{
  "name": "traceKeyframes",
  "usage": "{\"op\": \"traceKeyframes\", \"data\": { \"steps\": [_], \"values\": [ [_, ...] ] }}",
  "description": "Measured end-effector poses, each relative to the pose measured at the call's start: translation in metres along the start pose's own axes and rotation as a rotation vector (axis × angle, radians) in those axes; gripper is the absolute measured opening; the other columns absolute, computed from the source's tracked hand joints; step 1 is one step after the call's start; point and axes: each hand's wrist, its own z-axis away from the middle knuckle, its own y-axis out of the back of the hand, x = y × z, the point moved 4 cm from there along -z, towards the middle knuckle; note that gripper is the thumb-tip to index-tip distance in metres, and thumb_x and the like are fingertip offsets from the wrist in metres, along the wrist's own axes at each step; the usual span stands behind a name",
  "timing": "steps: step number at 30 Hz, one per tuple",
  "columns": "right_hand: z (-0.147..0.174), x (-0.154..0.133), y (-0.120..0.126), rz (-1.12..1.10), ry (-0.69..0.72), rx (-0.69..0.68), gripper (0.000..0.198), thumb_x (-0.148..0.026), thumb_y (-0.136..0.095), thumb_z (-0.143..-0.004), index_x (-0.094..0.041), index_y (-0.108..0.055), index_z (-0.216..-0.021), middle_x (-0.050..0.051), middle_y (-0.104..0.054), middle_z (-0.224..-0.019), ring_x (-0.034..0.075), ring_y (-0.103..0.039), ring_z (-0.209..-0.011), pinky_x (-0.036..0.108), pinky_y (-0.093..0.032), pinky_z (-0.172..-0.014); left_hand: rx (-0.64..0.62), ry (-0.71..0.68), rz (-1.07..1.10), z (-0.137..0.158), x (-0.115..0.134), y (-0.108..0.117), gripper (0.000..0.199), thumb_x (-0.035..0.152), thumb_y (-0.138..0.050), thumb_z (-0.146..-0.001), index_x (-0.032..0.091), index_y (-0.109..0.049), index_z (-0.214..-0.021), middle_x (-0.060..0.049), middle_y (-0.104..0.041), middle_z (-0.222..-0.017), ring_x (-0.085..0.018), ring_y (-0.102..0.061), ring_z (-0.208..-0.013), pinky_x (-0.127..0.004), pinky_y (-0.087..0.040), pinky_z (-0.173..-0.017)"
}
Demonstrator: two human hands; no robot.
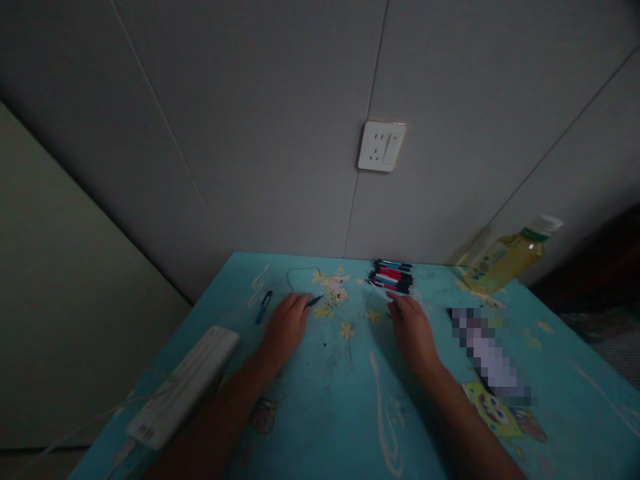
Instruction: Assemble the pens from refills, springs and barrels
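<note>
My left hand (289, 320) is closed around a short dark pen piece (315, 301), its pointed end facing right. My right hand (411, 325) pinches a thin pale stick that looks like a pen refill (379, 289), slanting up to the left. Just beyond that hand lies a neat row of several pens (391, 275) in black, red and blue, near the wall. Left of my left hand lies a blue pen piece with a dark end (264, 307). A small dark bit (325, 345) rests on the tabletop between my forearms.
A white power strip (185, 387) with a cable lies on the left of the blue patterned table (320, 427). On the right are a blurred-out flat object (487, 353) and a bottle of yellow liquid (510, 260). A wall socket (382, 147) sits above the table.
</note>
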Motion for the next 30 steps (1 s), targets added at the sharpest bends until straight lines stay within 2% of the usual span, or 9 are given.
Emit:
{"op": "traceKeyframes", "data": {
  "steps": [2,7,13,15,17,19,22,26,30],
  "values": [
    [-0.001,0.01,0.002,0.123,-0.033,-0.051,0.033,-0.023,-0.04,-0.097,-0.016,-0.066,-0.116,0.012,-0.065,-0.103,0.023,-0.061,-0.092,0.033,-0.044,-0.085,-0.002,-0.031,0.073,0.002,0.01,-0.002,0.03,0.019,-0.04,-0.097,0.021,-0.056,-0.122,-0.007,-0.058,-0.109,-0.02,-0.055,-0.104,-0.037,-0.045,-0.095],
    [0.008,0.021,-0.008,0.349,-0.12,-0.238,0.033,-0.028,-0.039,-0.099,-0.018,-0.07,-0.097,0.011,-0.064,-0.095,0.021,-0.062,-0.082,0.03,-0.042,-0.074,-0.072,-0.036,0.192,0.009,0.028,-0.01,0.025,0.018,-0.038,-0.097,0.021,-0.059,-0.111,-0.008,-0.059,-0.106,-0.021,-0.057,-0.102,-0.039,-0.046,-0.094],
    [0.009,0.024,-0.013,0.386,-0.147,-0.282,0.028,-0.03,-0.041,-0.098,-0.016,-0.065,-0.092,0.013,-0.065,-0.092,0.024,-0.062,-0.083,0.031,-0.04,-0.071,-0.069,0.002,0.425,0.014,0.034,-0.01,0.021,0.024,-0.041,-0.098,0.021,-0.054,-0.113,-0.007,-0.064,-0.109,-0.02,-0.059,-0.104,-0.037,-0.046,-0.094],
    [0.008,0.015,-0.014,0.277,-0.116,-0.269,0.026,-0.029,-0.042,-0.097,-0.016,-0.064,-0.092,0.013,-0.065,-0.092,0.024,-0.062,-0.085,0.031,-0.04,-0.074,-0.071,0.013,0.507,0.016,0.037,-0.009,0.019,0.025,-0.042,-0.098,0.021,-0.053,-0.113,-0.007,-0.065,-0.108,-0.019,-0.06,-0.102,-0.035,-0.047,-0.091],
    [0.009,0.0,-0.015,0.05,-0.1,-0.263,0.024,-0.031,-0.042,-0.097,-0.018,-0.062,-0.095,0.01,-0.067,-0.092,0.022,-0.062,-0.084,0.03,-0.042,-0.074,-0.084,0.018,0.586,0.019,0.041,-0.01,0.022,0.026,-0.041,-0.098,0.021,-0.05,-0.117,-0.007,-0.066,-0.106,-0.018,-0.063,-0.094,-0.033,-0.049,-0.086],
    [0.013,-0.018,-0.015,-0.224,-0.097,-0.261,0.024,-0.035,-0.042,-0.097,-0.019,-0.06,-0.099,0.006,-0.067,-0.088,0.019,-0.062,-0.078,0.027,-0.043,-0.071,-0.105,-0.003,0.633,0.021,0.046,-0.009,0.03,0.025,-0.041,-0.099,0.021,-0.044,-0.128,-0.007,-0.066,-0.106,-0.017,-0.064,-0.089,-0.032,-0.05,-0.083],
    [0.021,-0.043,-0.013,-0.515,-0.106,-0.24,0.026,-0.04,-0.044,-0.097,-0.019,-0.059,-0.095,0.003,-0.065,-0.082,0.017,-0.059,-0.074,0.026,-0.043,-0.068,-0.118,-0.061,0.602,0.022,0.053,-0.005,0.043,0.025,-0.042,-0.098,0.023,-0.037,-0.141,-0.008,-0.066,-0.109,-0.018,-0.064,-0.093,-0.034,-0.049,-0.088],
    [0.026,-0.054,-0.017,-0.754,-0.175,-0.248,0.028,-0.043,-0.05,-0.094,-0.019,-0.06,-0.089,0.001,-0.059,-0.076,0.016,-0.055,-0.072,0.025,-0.042,-0.066,-0.146,-0.111,0.524,0.02,0.06,0.001,0.035,0.024,-0.037,-0.099,0.025,-0.052,-0.131,-0.007,-0.066,-0.104,-0.019,-0.062,-0.095,-0.034,-0.048,-0.088],
    [0.028,-0.053,-0.029,-0.929,-0.227,-0.377,0.032,-0.047,-0.054,-0.091,-0.017,-0.063,-0.084,0.0,-0.056,-0.071,0.014,-0.05,-0.066,0.025,-0.04,-0.063,-0.172,-0.14,0.546,0.02,0.069,0.003,0.029,0.024,-0.039,-0.099,0.024,-0.064,-0.114,-0.007,-0.064,-0.097,-0.019,-0.06,-0.092,-0.031,-0.047,-0.084]
  ]
}}
